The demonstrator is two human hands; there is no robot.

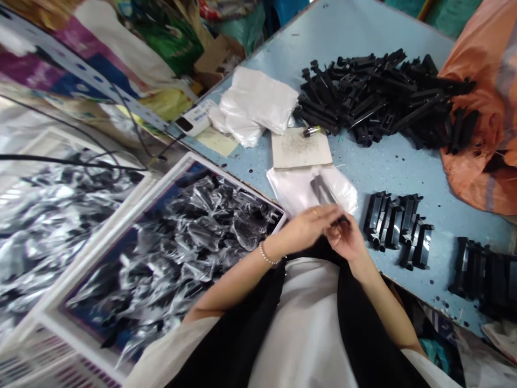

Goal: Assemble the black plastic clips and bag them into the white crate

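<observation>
My left hand [307, 229] and my right hand [348, 241] meet at the near edge of the blue table [363, 32]. Together they grip a clear plastic bag [299, 188] with a black plastic part [322, 189] partly inside it. My left hand wears a ring and a bead bracelet, and its fingers pinch the bag's edge. My right hand's fingers curl around the part's near end. A row of black parts [398, 229] lies just right of my hands.
A big heap of black parts [383, 99] lies at the table's far side beside an orange sack [484, 108]. Folded clear bags [258, 102] and a beige pad [299, 148] sit ahead. White crates [121, 226] of bagged parts stand to the left. More black parts [480, 275] lie at far right.
</observation>
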